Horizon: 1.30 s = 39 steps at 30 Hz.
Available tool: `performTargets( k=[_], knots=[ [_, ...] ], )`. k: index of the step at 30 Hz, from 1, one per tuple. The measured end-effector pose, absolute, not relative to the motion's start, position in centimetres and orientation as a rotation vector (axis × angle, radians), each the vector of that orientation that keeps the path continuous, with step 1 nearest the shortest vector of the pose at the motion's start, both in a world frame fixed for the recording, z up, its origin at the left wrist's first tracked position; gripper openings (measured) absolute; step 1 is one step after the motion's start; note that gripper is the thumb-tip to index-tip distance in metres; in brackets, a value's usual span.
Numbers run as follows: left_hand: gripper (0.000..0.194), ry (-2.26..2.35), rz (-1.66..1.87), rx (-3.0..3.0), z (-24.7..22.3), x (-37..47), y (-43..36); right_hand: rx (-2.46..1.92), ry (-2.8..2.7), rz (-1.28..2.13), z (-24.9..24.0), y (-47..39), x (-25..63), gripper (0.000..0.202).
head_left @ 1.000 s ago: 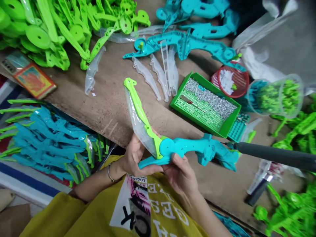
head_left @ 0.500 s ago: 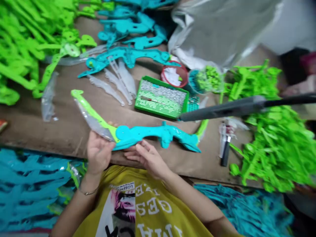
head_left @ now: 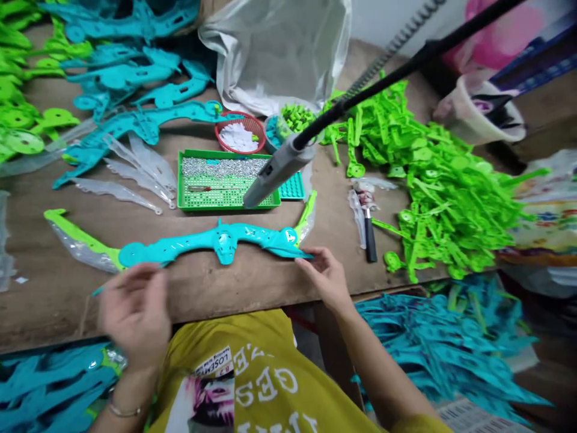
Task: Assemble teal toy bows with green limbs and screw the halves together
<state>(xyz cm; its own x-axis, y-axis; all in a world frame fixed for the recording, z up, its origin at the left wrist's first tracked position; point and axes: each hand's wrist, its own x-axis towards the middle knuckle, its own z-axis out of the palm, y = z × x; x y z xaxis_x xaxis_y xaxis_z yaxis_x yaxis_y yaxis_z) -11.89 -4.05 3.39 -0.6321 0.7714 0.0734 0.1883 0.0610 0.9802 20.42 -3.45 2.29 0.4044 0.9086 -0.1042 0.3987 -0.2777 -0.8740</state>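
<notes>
A toy bow (head_left: 189, 243) lies across the brown tabletop in front of me. It has a teal body, light green end arms and clear plastic pieces along those arms. My right hand (head_left: 327, 276) pinches the pointed right tip of the teal body between thumb and fingers. Blurred by motion, my left hand (head_left: 137, 307) is in front of the bow's left end and covers part of it; whether it grips anything cannot be made out. Beyond the bow, a grey electric screwdriver (head_left: 279, 174) hangs tip down over a green tray (head_left: 229, 208) of small metal screws.
Teal bow bodies (head_left: 117, 75) and clear strips (head_left: 121, 189) lie at the left back. A red basket (head_left: 241, 132) holds white pieces. Green parts (head_left: 442, 186) are heaped at the right, near a black-handled tool (head_left: 370, 237). Teal parts (head_left: 446, 337) fill the space below the table edge.
My right hand has gone from the bow's left part to its right tip. My left hand has come off the left green arm toward me. The view has swung right.
</notes>
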Motion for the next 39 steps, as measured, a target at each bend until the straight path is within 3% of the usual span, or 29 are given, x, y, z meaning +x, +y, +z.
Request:
performTargets(
  k=[2, 4, 9, 18, 24, 34, 39],
  knots=[
    [0.036, 1.298, 1.015, 0.857, 4.2, -7.1, -4.4, -1.758, -1.013, 0.9, 1.8, -4.2, 20.0, 0.041],
    [0.046, 1.004, 0.763, 0.627, 4.3, -2.6, -4.5, -1.665, -0.993, 0.836, 1.7, -5.2, 19.1, 0.033],
    [0.037, 0.88, 0.842, 0.36, 3.7, 3.3, -4.1, -1.496, -1.07, 0.828, 2.8, -8.0, 18.0, 0.016],
    [0.031, 1.041, 0.87, 0.487, 3.6, 2.6, -6.0, -1.247, -0.436, 1.162, 3.3, -1.7, 18.9, 0.05],
    [0.037, 1.075, 0.843, 0.352, 3.9, 2.9, -6.5, -1.178, -0.472, 1.33, 4.4, 1.8, 18.2, 0.048],
    [0.042, 1.079, 0.912, 0.242, 4.9, 4.3, -6.2, -1.171, -0.36, 0.943, 2.8, -2.6, 17.4, 0.038],
    [0.045, 1.083, 0.903, 0.22, 4.1, 4.6, -6.4, -1.308, -0.401, 0.982, 1.2, -3.3, 17.9, 0.044]
  ],
)
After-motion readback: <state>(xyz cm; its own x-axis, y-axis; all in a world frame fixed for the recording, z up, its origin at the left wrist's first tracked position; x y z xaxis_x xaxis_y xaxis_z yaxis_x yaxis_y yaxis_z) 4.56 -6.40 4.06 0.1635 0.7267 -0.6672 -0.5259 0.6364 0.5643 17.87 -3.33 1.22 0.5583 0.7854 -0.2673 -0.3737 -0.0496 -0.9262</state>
